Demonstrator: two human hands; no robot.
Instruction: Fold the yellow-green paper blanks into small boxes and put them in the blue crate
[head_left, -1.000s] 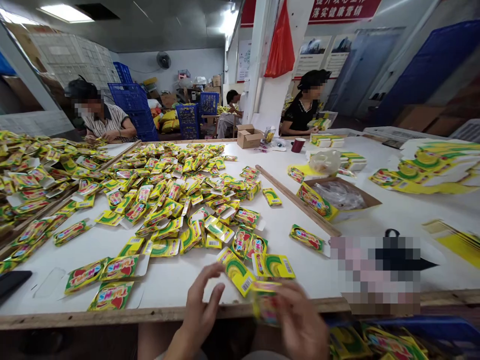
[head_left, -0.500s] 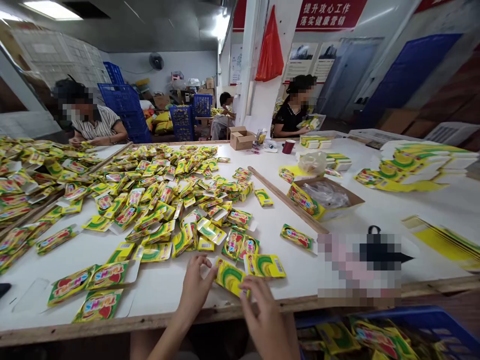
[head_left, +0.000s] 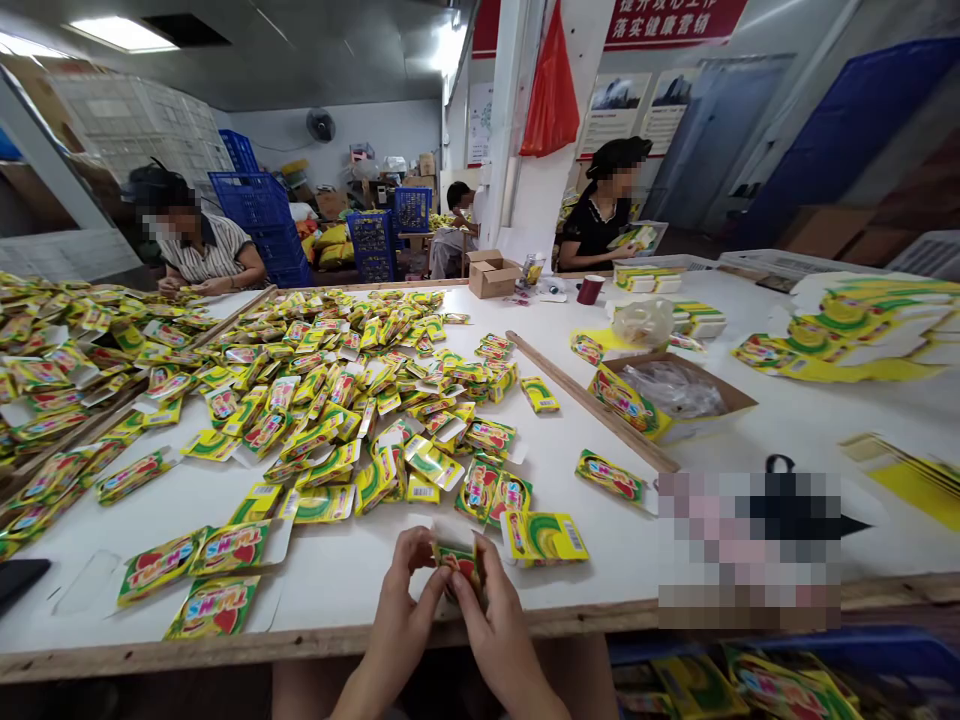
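Observation:
Between both hands, near the table's front edge, a small yellow-green printed box [head_left: 459,562] stands tilted up with a white flap at its top. My left hand [head_left: 411,590] grips its left side, the thumb on the near face. On the other side, my right hand [head_left: 491,600] closes round it, its thumb beside the left one. The thumbs cover part of the printed face. Just right of my hands lies another yellow box [head_left: 545,538]. Several printed boxes [head_left: 217,605] lie flat to the left, and a large heap of them [head_left: 330,400] spreads behind.
A wooden strip [head_left: 592,400] crosses the table [head_left: 330,570]. To its right are an open carton [head_left: 675,400] with clear plastic bags and stacked printed cartons [head_left: 855,330]. A blue crate [head_left: 892,650] of boxes sits below the front edge. Two co-workers [head_left: 214,250] sit across the table.
The box has been turned from lying near the tabletop to standing up between my hands. My right hand has moved in beside the left. The view has shifted slightly.

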